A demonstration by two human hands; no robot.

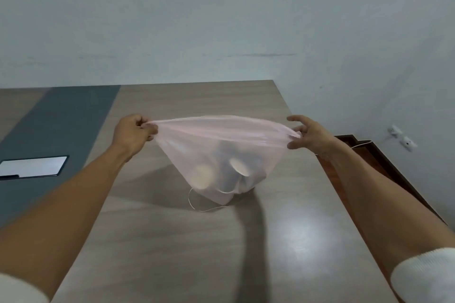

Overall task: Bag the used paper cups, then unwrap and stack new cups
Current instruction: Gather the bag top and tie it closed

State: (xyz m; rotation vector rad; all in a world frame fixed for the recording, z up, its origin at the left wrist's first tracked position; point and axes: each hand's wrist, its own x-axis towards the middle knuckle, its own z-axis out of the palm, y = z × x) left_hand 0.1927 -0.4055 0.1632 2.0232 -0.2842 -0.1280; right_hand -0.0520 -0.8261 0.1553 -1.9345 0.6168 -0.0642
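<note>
A wood-grain counter [172,241] fills the near and middle ground, with a bright patch of reflected light on its near right part. A dark grey strip [56,130] runs along its left side toward the far edge. On that strip, at the left, lies a flat white rectangle with a dark border [33,166]. Behind stands a pale wall [221,19]. At the right, low on the wall, sit two small white fittings [402,136] with a thin cord, beside reddish-brown wood [364,152].

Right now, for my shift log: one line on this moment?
left hand: grips bag | right hand: grips bag | pink bag: stretched, cups inside
</note>
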